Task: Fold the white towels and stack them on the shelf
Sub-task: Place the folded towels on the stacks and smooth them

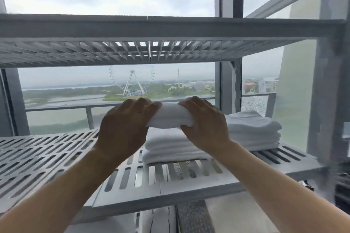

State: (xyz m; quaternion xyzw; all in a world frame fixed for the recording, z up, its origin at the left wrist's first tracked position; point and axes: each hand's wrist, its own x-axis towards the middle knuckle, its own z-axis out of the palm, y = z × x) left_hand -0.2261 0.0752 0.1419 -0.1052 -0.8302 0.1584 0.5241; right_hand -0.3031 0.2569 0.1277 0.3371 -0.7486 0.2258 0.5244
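Observation:
A folded white towel is held in the air between both hands, just above a short stack of folded white towels on the grey slotted shelf. My left hand grips the towel's left end, fingers curled over its top. My right hand grips its right end the same way. A second, taller stack of folded white towels lies to the right on the same shelf, close beside the first stack.
An upper slotted shelf hangs close overhead. A grey upright post bounds the shelf on the right. Behind is a large window with a balcony rail. The left half of the lower shelf is bare.

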